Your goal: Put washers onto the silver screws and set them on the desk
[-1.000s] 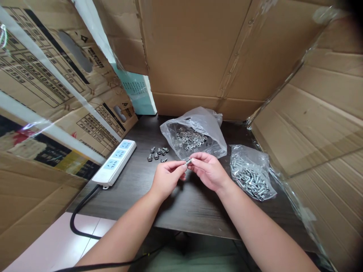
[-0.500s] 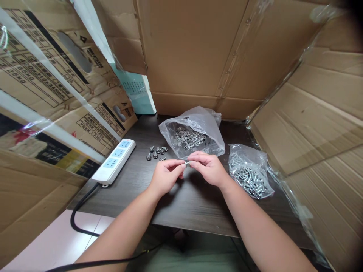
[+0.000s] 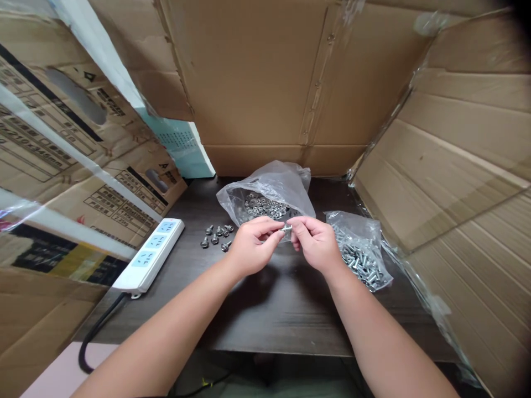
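A small silvery bolt [image 3: 287,228] lies roughly level between my two hands, above the table. My left hand [image 3: 255,246] pinches its left end between thumb and fingers. The right end is gripped by the thumb and forefinger of my right hand [image 3: 317,240]. My fingertips hide both ends, so I cannot tell whether a washer or nut is on it. Behind my hands, an open clear plastic bag [image 3: 282,185] holds many washers or nuts [image 3: 263,207]. Beside my right wrist is another plastic bag [image 3: 352,221] full of loose bolts [image 3: 365,265].
Several bolts with washers or wide heads [image 3: 214,239] stand or lie left of my left hand. A white power strip [image 3: 151,254] with a black cable [image 3: 93,337] lies at the table's left. Cardboard walls [image 3: 257,77] enclose the dark table [image 3: 286,326] at the back and sides.
The view has shifted, and both hands appear slightly higher and further right. The bolt is still pinched between them and shows more clearly. The bags and loose bolts keep their places on the table.
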Available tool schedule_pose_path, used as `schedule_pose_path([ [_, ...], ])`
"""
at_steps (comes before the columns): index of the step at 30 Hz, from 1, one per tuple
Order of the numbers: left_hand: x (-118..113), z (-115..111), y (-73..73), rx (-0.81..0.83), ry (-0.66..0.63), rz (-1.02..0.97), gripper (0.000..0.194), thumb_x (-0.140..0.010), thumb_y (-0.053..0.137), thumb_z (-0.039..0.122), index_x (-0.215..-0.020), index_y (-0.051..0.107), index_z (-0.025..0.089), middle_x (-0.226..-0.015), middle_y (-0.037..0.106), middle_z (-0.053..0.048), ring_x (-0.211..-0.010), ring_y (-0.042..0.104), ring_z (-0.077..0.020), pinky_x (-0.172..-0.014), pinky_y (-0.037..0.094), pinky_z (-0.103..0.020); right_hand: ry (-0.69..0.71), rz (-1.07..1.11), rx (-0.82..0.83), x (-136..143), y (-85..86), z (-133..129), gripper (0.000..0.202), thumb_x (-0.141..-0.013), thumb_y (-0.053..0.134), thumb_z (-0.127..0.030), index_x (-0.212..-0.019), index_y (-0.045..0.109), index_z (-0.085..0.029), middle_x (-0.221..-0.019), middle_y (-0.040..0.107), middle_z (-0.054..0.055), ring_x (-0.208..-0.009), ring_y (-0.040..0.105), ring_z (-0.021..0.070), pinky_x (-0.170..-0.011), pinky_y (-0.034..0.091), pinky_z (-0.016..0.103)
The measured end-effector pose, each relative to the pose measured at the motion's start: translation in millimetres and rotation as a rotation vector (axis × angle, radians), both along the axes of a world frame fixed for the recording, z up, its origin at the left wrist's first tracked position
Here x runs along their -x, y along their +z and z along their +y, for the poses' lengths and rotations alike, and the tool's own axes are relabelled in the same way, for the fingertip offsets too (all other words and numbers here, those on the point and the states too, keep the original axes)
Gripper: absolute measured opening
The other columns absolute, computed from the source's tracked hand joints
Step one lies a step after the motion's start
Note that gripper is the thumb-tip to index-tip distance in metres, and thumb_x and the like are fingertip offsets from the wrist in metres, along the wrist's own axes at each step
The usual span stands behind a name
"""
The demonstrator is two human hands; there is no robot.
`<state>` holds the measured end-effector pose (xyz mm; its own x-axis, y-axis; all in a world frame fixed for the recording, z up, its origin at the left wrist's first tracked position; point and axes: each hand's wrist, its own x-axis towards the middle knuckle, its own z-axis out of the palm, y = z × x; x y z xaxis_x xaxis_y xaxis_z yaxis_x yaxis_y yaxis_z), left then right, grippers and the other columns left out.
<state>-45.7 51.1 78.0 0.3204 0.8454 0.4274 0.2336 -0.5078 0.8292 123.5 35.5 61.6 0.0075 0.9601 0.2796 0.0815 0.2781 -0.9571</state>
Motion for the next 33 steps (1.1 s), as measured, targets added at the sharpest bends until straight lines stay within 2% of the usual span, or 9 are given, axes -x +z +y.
schedule_pose_path([
  [3,0,4,-13.5,0.017,-0.018,-0.033,0.023,-0.085,0.062,0.028,-0.096,0.077,0.016,-0.086,0.070,-0.009,-0.074,0.063,-0.0121,-0.065,0.051,-0.023,0.040,0.079,0.135,1,-0.7,2,0.039,-0.088,0.062,-0.053,-0.082,0.066,-0.015,-0.058,0.055,-0.002,-0.044,0.050,0.0082,-0.041,0.044,0.020],
  [6,5,4,-21.5,0.030,-0.016,-0.032,0.023,-0.085,0.062,0.027,-0.097,0.077,0.016,-0.086,0.070,-0.009,-0.074,0.063,-0.0121,-0.065,0.050,-0.023,0.097,0.101,0.235,5,-2.7,1,0.040,-0.087,0.063,-0.054,-0.084,0.066,-0.014,-0.062,0.057,-0.001,-0.044,0.054,0.0083,-0.041,0.047,0.020],
  [16,14,1,-19.1,0.060,-0.007,-0.062,0.022,-0.084,0.062,0.024,-0.097,0.077,0.016,-0.085,0.071,-0.009,-0.072,0.063,-0.0115,-0.063,0.051,-0.022,0.261,0.280,0.316,9,-3.5,-8,0.038,-0.083,0.070,-0.046,-0.107,0.068,-0.017,-0.074,0.062,0.001,-0.059,0.062,0.0120,-0.058,0.062,0.032],
  [20,16,1,-22.1,0.017,-0.002,-0.048,0.022,-0.085,0.062,0.023,-0.098,0.077,0.015,-0.087,0.072,-0.009,-0.073,0.064,-0.0113,-0.063,0.051,-0.021,0.214,0.138,0.276,9,-3.6,-9,0.035,-0.087,0.066,-0.046,-0.106,0.067,-0.017,-0.070,0.061,0.000,-0.054,0.063,0.0116,-0.052,0.057,0.027],
  [22,16,1,-23.1,-0.021,0.004,-0.045,0.021,-0.085,0.061,0.022,-0.098,0.077,0.015,-0.088,0.072,-0.009,-0.074,0.065,-0.0110,-0.064,0.052,-0.021,0.179,0.028,0.238,9,-4.1,-8,0.033,-0.091,0.061,-0.048,-0.091,0.068,-0.016,-0.068,0.061,0.000,-0.050,0.062,0.0111,-0.049,0.053,0.024],
  [25,16,0,-22.5,-0.077,0.011,-0.038,0.019,-0.084,0.062,0.021,-0.096,0.077,0.015,-0.088,0.072,-0.009,-0.074,0.065,-0.0105,-0.065,0.053,-0.020,0.121,-0.132,0.169,8,-6.0,-8,0.044,-0.093,0.055,-0.053,-0.072,0.063,-0.015,-0.064,0.061,0.002,-0.048,0.061,0.0109,-0.048,0.049,0.023],
  [27,16,-1,-21.1,-0.101,0.020,-0.044,0.018,-0.084,0.063,0.020,-0.095,0.077,0.015,-0.087,0.072,-0.009,-0.072,0.065,-0.0100,-0.064,0.053,-0.020,0.069,-0.154,0.117,8,-8.0,-8,0.039,-0.091,0.059,-0.053,-0.080,0.066,-0.016,-0.066,0.062,0.002,-0.050,0.060,0.0116,-0.049,0.049,0.024],
  [30,16,-2,-19.2,-0.125,0.016,-0.080,0.019,-0.084,0.063,0.018,-0.097,0.076,0.014,-0.087,0.071,-0.009,-0.072,0.065,-0.0102,-0.062,0.053,-0.020,0.052,-0.071,0.024,7,-10.3,-9,0.037,-0.082,0.073,-0.045,-0.110,0.066,-0.020,-0.082,0.066,0.004,-0.065,0.065,0.0149,-0.058,0.056,0.028],
  [33,16,-3,-18.5,-0.169,-0.005,-0.101,0.020,-0.084,0.063,0.015,-0.099,0.075,0.014,-0.086,0.070,-0.009,-0.072,0.065,-0.0099,-0.062,0.053,-0.019,0.073,-0.055,-0.106,7,-9.6,-12,0.031,-0.084,0.073,-0.031,-0.113,0.067,-0.023,-0.095,0.067,0.006,-0.075,0.068,0.0163,-0.066,0.060,0.031],
])
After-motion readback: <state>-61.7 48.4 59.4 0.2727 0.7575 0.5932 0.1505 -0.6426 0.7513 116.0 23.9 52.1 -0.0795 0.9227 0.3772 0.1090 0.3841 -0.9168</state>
